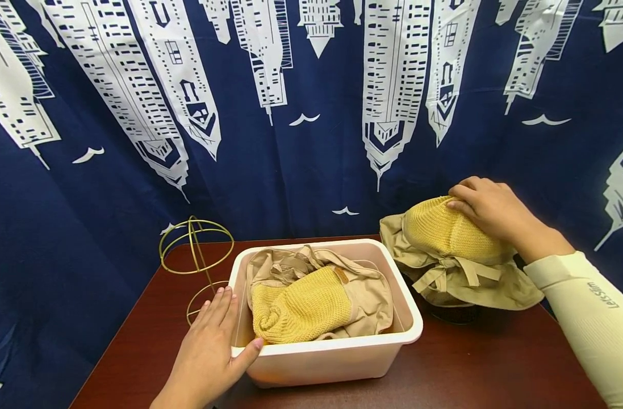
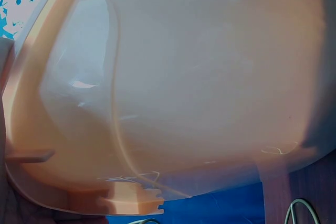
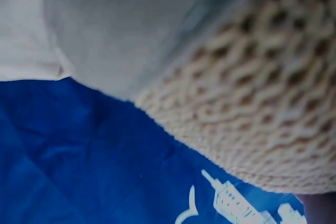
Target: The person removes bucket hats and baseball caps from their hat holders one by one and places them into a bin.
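- 2 hands on things, nearest first: left hand, fingers straight and close together along the bin's left rim, thumb out to the front rim. Flat contact only, nothing gripped.
- White bin sits on the dark red counter. Looks like smooth, stiff plastic, probably light, likely to slide if pushed; a palm on the rim should steady it.
- Bin hat, inside the bin: yellow knit with tan cloth folded around it, small brown tag. Should be soft and limp. Best lift point: a bunch of the knit.
- Right hat, to the right of the bin: yellow knit crown, floppy tan brim, cloth bow in front. Reads as light, stretchy, not fragile; the right wrist view shows a coarse, grippy weave. Take it by the top of the crown; the brim would just sag.
- Right hand: fingers curled over the crown top, thumb opposite, pinching knit. Gap small.
- Dark base under the brim; can't tell what it is.
- Gold wire stand left of the bin, bare.
- Navy curtain behind everything.
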The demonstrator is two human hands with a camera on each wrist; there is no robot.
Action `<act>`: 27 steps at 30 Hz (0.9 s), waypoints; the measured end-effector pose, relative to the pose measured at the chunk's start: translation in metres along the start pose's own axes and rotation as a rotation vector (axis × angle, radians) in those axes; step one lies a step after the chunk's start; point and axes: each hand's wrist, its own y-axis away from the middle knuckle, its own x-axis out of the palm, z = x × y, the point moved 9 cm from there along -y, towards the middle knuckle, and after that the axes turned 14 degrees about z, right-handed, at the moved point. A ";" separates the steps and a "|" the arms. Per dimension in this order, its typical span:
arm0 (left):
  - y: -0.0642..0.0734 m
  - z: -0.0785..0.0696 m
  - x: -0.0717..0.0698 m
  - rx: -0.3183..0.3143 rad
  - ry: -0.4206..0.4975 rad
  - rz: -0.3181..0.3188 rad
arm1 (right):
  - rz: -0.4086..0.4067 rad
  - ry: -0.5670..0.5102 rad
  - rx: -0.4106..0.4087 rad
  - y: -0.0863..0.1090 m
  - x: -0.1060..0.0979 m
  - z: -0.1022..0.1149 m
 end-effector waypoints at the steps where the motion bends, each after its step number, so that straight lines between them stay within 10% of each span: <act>1: 0.000 0.000 0.000 0.001 0.000 -0.001 | -0.011 0.000 -0.001 0.001 -0.004 -0.001; 12: 0.000 -0.001 -0.001 0.005 0.000 -0.017 | -0.146 -0.009 -0.033 -0.003 -0.074 0.018; 27: -0.001 0.001 0.001 -0.012 0.002 0.020 | -0.351 0.104 -0.426 -0.031 -0.116 0.140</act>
